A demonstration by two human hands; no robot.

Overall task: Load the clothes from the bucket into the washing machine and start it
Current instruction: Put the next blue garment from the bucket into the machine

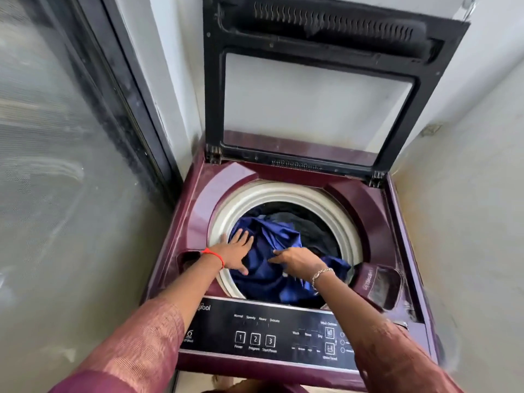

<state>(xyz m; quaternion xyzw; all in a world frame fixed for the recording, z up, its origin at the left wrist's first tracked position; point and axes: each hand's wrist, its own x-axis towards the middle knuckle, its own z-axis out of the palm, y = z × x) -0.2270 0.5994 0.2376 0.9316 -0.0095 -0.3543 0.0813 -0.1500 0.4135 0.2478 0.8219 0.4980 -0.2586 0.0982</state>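
The blue cloth [273, 236] is pressed by the flat left hand [236, 251] — lower centre, inside the washing machine [198, 214]; the right hand [299, 262] grip is unclear.

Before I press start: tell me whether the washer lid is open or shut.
Open. The lid stands raised behind the drum, blue cloth visible inside.

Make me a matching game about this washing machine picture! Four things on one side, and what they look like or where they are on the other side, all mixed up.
Things:
1. lid
2. blue cloth
3. left hand
4. control panel

Descriptions:
A. black, with numbered buttons
B. standing open
C. lying in the drum
D. fingers spread flat on the cloth, red thread at the wrist

Pairs: 1-B, 2-C, 3-D, 4-A
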